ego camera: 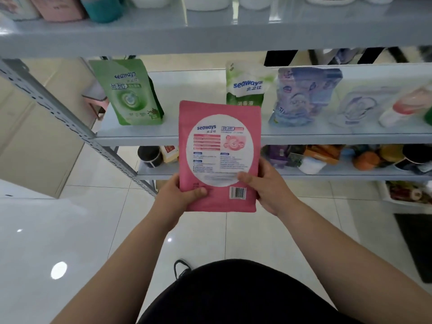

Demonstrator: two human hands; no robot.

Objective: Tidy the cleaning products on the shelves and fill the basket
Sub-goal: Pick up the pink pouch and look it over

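Pink pouch (219, 155) upright before middle shelf (327, 136) front edge; left hand (178, 195) and right hand (268, 188) each in pinching grip at a lower corner. Unshelved; basket unseen; task judged early.

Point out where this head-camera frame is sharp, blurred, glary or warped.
Head view: the pink flat pouch, gripped by the left hand and right hand, is sharpest, its logo legible; the pale blue printed pouch on the right smears into blur; lights glare as bright spots on the glossy white floor tiles; the wide lens slightly bows the grey perforated shelf upright.
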